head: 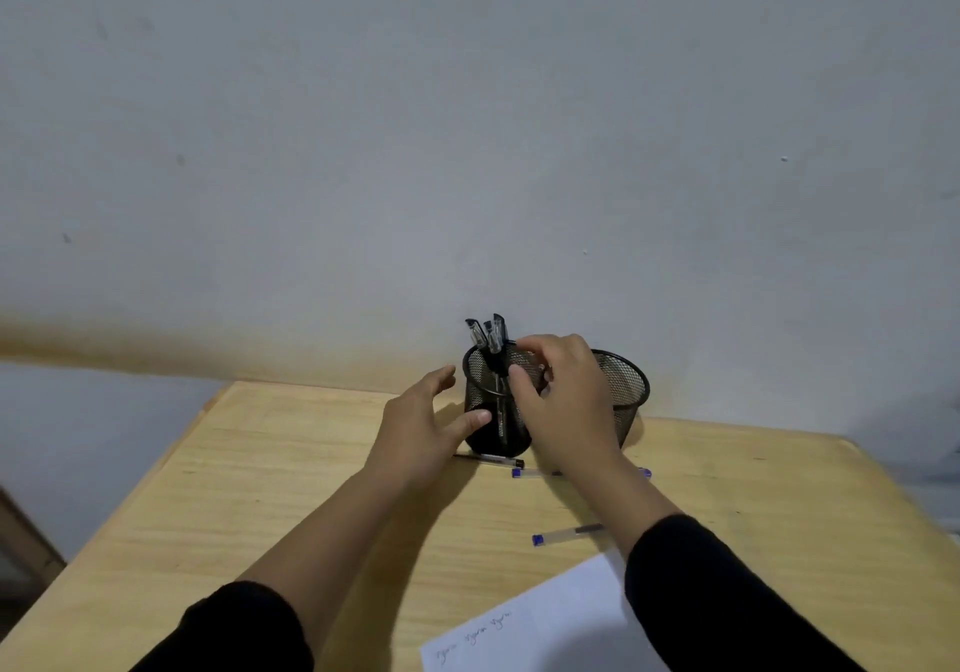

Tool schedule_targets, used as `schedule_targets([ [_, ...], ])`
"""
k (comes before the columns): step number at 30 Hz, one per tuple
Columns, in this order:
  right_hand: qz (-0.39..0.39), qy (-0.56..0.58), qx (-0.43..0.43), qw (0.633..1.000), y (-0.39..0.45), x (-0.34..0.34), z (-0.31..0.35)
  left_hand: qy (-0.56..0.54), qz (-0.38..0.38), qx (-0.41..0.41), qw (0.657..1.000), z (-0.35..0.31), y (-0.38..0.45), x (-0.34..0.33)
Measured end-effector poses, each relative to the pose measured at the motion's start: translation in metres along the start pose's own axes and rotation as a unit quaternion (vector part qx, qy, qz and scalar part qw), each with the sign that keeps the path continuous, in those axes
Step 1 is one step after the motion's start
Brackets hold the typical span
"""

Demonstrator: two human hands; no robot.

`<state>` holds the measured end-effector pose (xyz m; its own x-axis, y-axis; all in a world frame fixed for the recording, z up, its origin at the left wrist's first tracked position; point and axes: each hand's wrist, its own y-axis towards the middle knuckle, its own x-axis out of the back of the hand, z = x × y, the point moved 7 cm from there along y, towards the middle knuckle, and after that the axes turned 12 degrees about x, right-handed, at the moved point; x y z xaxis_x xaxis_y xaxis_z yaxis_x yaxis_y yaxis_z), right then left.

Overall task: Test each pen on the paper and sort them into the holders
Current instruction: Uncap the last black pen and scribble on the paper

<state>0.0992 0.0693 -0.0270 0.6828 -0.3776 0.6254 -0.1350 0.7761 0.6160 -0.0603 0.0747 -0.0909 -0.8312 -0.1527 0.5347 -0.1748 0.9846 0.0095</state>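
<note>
at centre frame the left hand lies open, thumb touching the left holder, which has three pens standing in it. the right hand, fingers curled over both holders, grip contents unclear. loose pens lie on the counter; paper lower right.

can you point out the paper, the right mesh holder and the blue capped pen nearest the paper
paper [561,614]: head view, blank middle of the sheet
right mesh holder [626,385]: head view, mesh wall beside the hand
blue capped pen [563,534]: head view, clear barrel
</note>
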Motion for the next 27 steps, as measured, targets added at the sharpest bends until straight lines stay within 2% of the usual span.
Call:
schedule_targets([
  [3,-0.048,0.028,0.061,0.997,-0.032,-0.003,0.020,0.128,-0.006,-0.036,0.991,0.011,-0.006,0.015],
  [5,-0.016,0.030,0.091,0.995,-0.051,-0.017,0.030,0.209,-0.002,-0.052,0.976,0.021,-0.008,0.021],
  [8,0.081,0.007,0.096,0.992,-0.068,-0.045,0.035,0.304,0.010,-0.063,0.950,0.032,-0.012,0.025],
  [12,0.203,-0.026,0.061,0.977,-0.074,-0.075,0.031,0.296,0.005,-0.077,0.952,0.029,-0.021,0.028],
  [15,0.247,-0.047,0.057,0.966,-0.072,-0.087,0.033,0.294,-0.017,-0.093,0.951,0.031,-0.026,0.028],
  [21,0.267,-0.081,0.057,0.959,-0.070,-0.097,0.030,0.301,-0.070,-0.108,0.945,0.039,-0.032,0.030],
  [27,0.234,-0.095,0.074,0.965,-0.071,-0.093,0.031,0.315,-0.045,-0.085,0.944,0.040,-0.037,0.028],
])
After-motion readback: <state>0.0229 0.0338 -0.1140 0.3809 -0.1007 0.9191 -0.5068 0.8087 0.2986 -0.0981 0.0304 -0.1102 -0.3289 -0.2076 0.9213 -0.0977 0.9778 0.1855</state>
